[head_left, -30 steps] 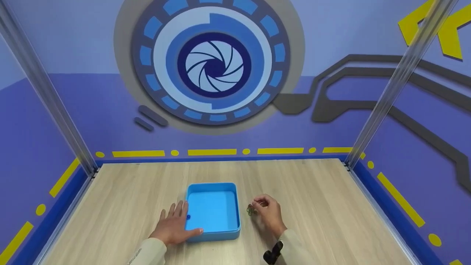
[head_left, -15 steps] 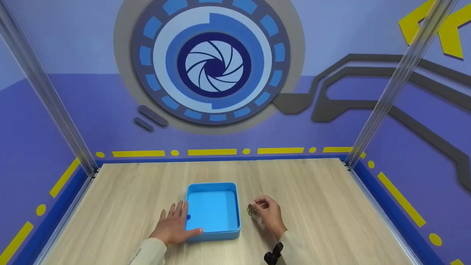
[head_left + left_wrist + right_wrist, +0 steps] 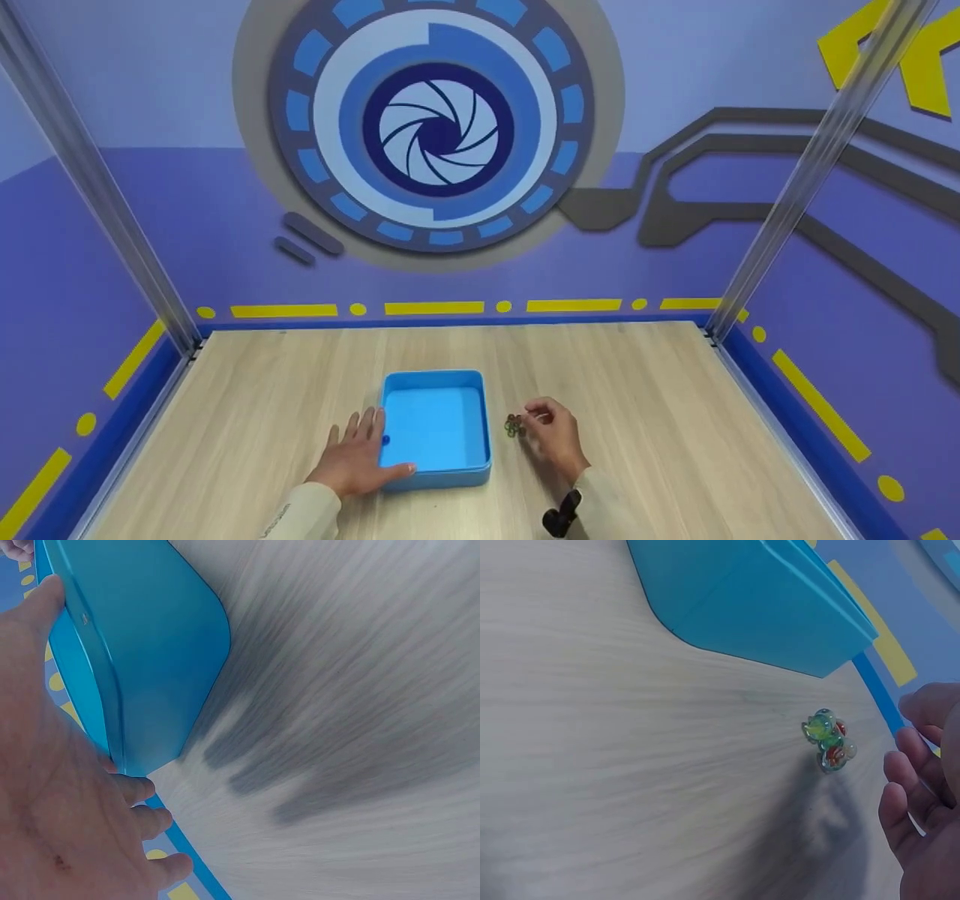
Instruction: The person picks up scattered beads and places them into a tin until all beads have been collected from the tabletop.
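In the head view a light blue square open box (image 3: 435, 480) stands on the wooden table. My left hand (image 3: 351, 463) rests on its left side, fingers straight and spread, thumb on the front rim. The left wrist view shows that thumb (image 3: 49, 596) on the rim. A small dark blue round spot (image 3: 385, 440) shows inside by the left wall. Right of the box, a cluster of clear glass marbles (image 3: 829, 741), with green and red inside, lies on the table. My right hand (image 3: 553, 435) hovers beside them, fingers loosely curled, apart from the marbles and visibly holding nothing.
The wooden table top (image 3: 645, 390) stretches around the box to both sides. Metal posts (image 3: 810, 172) stand at its back corners. A blue-purple printed wall (image 3: 187, 225) closes off the back and sides.
The view has shifted very slightly. Both hands, the box and the marbles hold about the same places.
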Demonstrator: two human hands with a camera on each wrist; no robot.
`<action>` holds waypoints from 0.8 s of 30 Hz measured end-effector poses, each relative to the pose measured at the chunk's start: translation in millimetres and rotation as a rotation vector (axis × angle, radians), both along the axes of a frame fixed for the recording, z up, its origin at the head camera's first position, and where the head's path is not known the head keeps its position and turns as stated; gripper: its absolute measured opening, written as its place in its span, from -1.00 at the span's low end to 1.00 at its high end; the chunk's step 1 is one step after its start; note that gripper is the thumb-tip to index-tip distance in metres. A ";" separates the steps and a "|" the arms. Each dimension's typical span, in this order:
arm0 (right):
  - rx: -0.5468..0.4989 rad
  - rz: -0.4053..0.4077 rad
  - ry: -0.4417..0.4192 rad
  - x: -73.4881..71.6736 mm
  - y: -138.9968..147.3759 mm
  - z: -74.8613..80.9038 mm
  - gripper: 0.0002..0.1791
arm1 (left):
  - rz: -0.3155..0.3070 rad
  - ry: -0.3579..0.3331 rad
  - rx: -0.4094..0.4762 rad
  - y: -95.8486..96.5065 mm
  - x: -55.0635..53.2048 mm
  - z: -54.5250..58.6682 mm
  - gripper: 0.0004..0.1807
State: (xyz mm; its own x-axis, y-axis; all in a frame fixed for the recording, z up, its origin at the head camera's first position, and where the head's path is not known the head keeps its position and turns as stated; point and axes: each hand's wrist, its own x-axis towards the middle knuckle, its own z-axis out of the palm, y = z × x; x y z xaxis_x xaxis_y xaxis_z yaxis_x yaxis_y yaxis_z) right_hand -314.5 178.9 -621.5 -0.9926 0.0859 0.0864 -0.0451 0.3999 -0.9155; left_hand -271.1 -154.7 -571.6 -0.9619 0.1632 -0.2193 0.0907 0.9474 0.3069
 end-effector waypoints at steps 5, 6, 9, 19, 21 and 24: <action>0.013 0.008 0.025 -0.2 2.0 -4.2 -0.84 | 0.004 0.007 -0.003 0.5 -0.2 -1.2 0.26; 0.013 0.009 0.023 -0.1 2.1 -5.3 -0.84 | 0.005 0.004 -0.002 0.6 -0.2 -0.8 0.26; 0.003 0.013 0.015 0.5 1.8 -7.8 -0.84 | 0.006 -0.003 0.000 0.5 -0.5 0.4 0.26; 0.007 0.009 -0.004 2.1 0.8 -13.4 -0.85 | 0.000 -0.014 0.000 0.0 0.0 2.5 0.27; 0.012 0.002 -0.007 1.6 1.2 -15.2 -0.86 | 0.002 -0.013 0.000 0.4 -0.1 2.1 0.28; 0.015 -0.006 -0.007 1.5 2.1 -17.4 -0.85 | 0.003 -0.010 -0.003 0.6 0.0 1.5 0.28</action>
State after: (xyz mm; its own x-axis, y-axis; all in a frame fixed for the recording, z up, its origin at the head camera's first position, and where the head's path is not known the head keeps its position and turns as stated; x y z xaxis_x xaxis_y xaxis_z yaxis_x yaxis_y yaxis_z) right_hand -313.0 181.0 -638.8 -0.9926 0.0908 0.0809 -0.0362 0.4139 -0.9096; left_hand -271.1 -154.1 -570.1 -0.9602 0.1598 -0.2291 0.0851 0.9485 0.3050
